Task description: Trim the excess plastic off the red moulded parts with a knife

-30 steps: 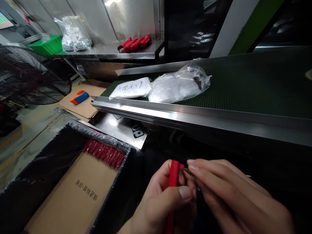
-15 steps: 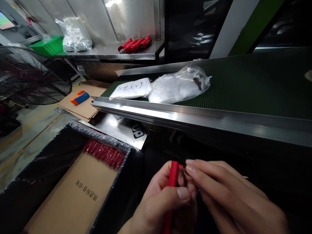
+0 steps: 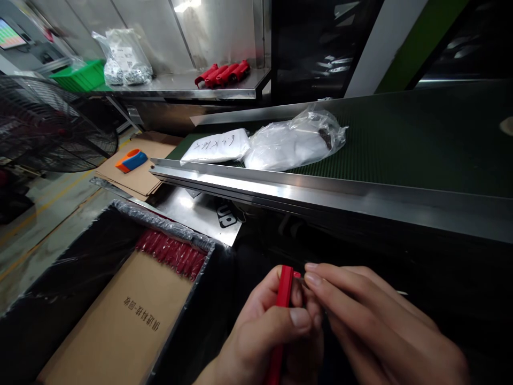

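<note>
In my left hand (image 3: pixel 262 337) is a long, narrow red plastic part (image 3: pixel 285 286), held upright with the thumb pressed across it. Its lower end runs down behind the thumb toward the bottom edge of the view. Close on the right, my right hand (image 3: pixel 379 315) has its fingertips drawn together at a small red piece beside the part's upper end. Whatever sits between those fingertips is hidden or too small to name.
A dark box (image 3: pixel 204 240) at lower left holds wrapped red pieces (image 3: pixel 172 254) and a cardboard sheet (image 3: pixel 120 321). Beyond runs a green conveyor (image 3: pixel 401 144) with a metal rail, carrying white plastic bags (image 3: pixel 284 141). A tape cutter-like orange and blue object (image 3: pixel 131 160) lies on cardboard.
Almost nothing differs. Both hands keep the same place and grip around the red part, with only a very slight shift of the right hand.
</note>
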`<state>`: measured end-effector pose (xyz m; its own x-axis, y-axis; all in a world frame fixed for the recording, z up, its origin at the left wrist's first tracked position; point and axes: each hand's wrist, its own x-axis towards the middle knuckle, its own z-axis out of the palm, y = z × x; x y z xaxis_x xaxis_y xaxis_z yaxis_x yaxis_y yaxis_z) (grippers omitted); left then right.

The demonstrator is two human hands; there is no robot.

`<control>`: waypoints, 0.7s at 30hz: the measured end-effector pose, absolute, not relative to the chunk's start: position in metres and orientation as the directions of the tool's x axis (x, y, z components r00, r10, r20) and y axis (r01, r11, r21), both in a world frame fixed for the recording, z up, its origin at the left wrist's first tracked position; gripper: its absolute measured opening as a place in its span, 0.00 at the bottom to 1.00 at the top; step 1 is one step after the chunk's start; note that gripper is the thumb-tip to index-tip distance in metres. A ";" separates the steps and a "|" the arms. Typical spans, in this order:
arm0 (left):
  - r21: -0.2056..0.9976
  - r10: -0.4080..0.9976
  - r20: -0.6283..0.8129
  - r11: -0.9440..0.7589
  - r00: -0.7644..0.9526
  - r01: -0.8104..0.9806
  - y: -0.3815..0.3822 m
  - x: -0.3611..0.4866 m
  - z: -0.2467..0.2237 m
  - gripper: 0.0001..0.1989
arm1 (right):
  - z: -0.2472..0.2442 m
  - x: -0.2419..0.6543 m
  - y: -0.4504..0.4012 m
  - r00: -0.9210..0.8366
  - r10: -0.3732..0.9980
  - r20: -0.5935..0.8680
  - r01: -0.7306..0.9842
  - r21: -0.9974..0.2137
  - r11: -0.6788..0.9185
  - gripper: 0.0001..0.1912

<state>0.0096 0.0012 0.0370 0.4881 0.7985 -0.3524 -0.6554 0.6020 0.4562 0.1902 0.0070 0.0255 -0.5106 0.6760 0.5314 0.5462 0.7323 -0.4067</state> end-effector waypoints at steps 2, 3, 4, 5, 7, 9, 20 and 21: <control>0.440 0.779 -0.374 0.627 0.504 -0.643 0.001 0.009 0.041 0.12 | 0.026 0.190 0.007 -0.511 0.672 0.536 0.540 -0.407 0.736 0.25; 0.436 0.774 -0.384 0.633 0.504 -0.640 0.001 0.008 0.043 0.12 | 0.026 0.190 0.007 -0.511 0.667 0.543 0.536 -0.406 0.740 0.25; 0.433 0.772 -0.389 0.635 0.503 -0.640 0.002 0.008 0.045 0.12 | 0.026 0.190 0.008 -0.511 0.663 0.547 0.533 -0.403 0.744 0.25; 0.431 0.772 -0.387 0.634 0.503 -0.642 0.002 0.008 0.045 0.12 | 0.026 0.190 0.008 -0.513 0.659 0.550 0.532 -0.399 0.747 0.26; 0.435 0.784 -0.360 0.620 0.505 -0.653 0.001 0.009 0.045 0.12 | 0.026 0.190 0.009 -0.520 0.657 0.546 0.535 -0.391 0.749 0.26; 0.437 0.787 -0.354 0.617 0.506 -0.654 0.001 0.009 0.043 0.12 | 0.026 0.190 0.009 -0.531 0.658 0.534 0.540 -0.385 0.748 0.25; 0.521 0.784 -0.186 0.590 0.592 -0.617 -0.003 0.011 0.030 0.13 | 0.021 0.187 0.014 -0.348 0.723 0.597 0.622 -0.431 0.654 0.21; 0.513 0.784 -0.162 0.586 0.599 -0.627 -0.003 0.011 0.030 0.13 | 0.022 0.187 0.015 -0.302 0.734 0.608 0.614 -0.465 0.638 0.20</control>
